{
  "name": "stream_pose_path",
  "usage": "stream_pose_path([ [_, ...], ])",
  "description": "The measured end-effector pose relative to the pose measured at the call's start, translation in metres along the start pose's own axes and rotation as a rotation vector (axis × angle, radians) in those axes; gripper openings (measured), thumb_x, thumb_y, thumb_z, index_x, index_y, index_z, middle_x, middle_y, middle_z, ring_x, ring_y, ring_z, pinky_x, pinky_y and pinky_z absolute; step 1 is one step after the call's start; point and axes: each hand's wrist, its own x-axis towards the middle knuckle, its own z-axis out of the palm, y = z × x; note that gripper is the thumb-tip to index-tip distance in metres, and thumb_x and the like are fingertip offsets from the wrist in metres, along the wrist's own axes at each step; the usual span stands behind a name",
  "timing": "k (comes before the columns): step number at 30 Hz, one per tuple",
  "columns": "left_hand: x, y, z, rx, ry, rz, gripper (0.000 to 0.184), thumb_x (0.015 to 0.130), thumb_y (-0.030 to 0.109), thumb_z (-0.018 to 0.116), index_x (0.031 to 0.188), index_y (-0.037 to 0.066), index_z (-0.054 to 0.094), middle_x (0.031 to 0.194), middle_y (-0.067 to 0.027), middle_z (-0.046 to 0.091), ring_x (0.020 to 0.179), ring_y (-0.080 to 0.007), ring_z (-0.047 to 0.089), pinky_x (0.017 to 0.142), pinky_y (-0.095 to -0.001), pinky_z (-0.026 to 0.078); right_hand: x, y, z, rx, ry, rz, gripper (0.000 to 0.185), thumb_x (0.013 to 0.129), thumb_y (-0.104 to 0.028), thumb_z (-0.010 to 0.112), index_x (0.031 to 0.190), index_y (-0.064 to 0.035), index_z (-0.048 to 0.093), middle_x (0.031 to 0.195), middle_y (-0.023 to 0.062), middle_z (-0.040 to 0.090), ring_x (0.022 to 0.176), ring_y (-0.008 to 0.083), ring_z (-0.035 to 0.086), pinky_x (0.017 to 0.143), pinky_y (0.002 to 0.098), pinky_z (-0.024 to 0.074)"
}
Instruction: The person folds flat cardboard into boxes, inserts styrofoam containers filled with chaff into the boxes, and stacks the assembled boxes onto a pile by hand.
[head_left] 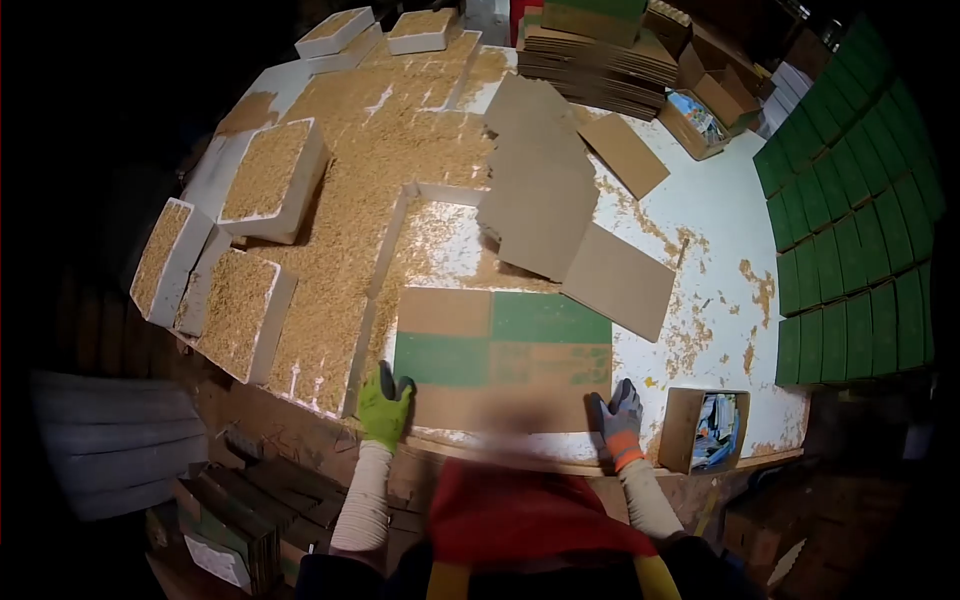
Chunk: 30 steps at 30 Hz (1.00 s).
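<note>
A flat cardboard sheet [500, 362] with green and brown panels lies on the white table in front of me. At its near left corner is my left hand [385, 403] in a green and grey glove, thumb apart from the fingers. My right hand [619, 415], in a grey glove with an orange cuff, is at the near right corner, thumb and fingers apart. Neither hand has its fingers wrapped round anything. Beyond the sheet lie a torn-edged grey-brown cardboard piece [540, 175] and a smaller brown flap [620, 280].
Wood shavings [345, 200] fill the left side, with white foam boxes [270, 180] on them. Open cartons of packets stand at the near right [683, 430] and far right [690, 130]. Stacked cardboard [590, 70] is at the back; green boxes [850, 220] form a wall at right.
</note>
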Motion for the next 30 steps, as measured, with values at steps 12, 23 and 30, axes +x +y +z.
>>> stream_pose_path([
  [12, 0.035, 0.109, -0.188, 0.317, -0.404, 0.800, 0.083, 0.076, 0.051, 0.077, 0.145, 0.015, 0.047, 0.147, -0.0237, 0.043, 0.136, -0.0363, 0.042, 0.112, -0.0448, 0.035, 0.037, -0.055, -0.144, -0.043, -0.382, -0.394, 0.034, 0.088, -0.020, 0.070, 0.121, -0.0123, 0.066, 0.099, 0.0080, 0.071, 0.077, 0.0281, 0.067, 0.077, 0.0399, 0.0544],
  [23, 0.039, 0.201, -0.122, 0.365, 0.026, 0.987, 0.080, 0.074, 0.035, 0.078, 0.143, 0.011, 0.046, 0.148, -0.0155, 0.043, 0.137, -0.0415, 0.036, 0.110, -0.0646, 0.027, 0.076, -0.231, -0.172, -0.489, -0.417, -0.828, 0.056, 0.094, -0.056, 0.048, 0.133, -0.0153, 0.055, 0.106, 0.0149, 0.070, 0.097, 0.0348, 0.067, 0.090, 0.0446, 0.0488],
  [30, -0.025, 0.185, -0.114, 0.136, 0.008, 0.964, 0.043, 0.070, 0.040, 0.075, 0.106, 0.020, 0.068, 0.135, -0.0109, 0.056, 0.127, -0.0452, 0.044, 0.107, -0.0673, 0.026, 0.123, -0.256, -0.142, -0.426, -0.197, -1.160, 0.046, 0.094, -0.048, 0.052, 0.125, -0.0157, 0.060, 0.105, 0.0163, 0.069, 0.098, 0.0348, 0.066, 0.084, 0.0458, 0.0505],
])
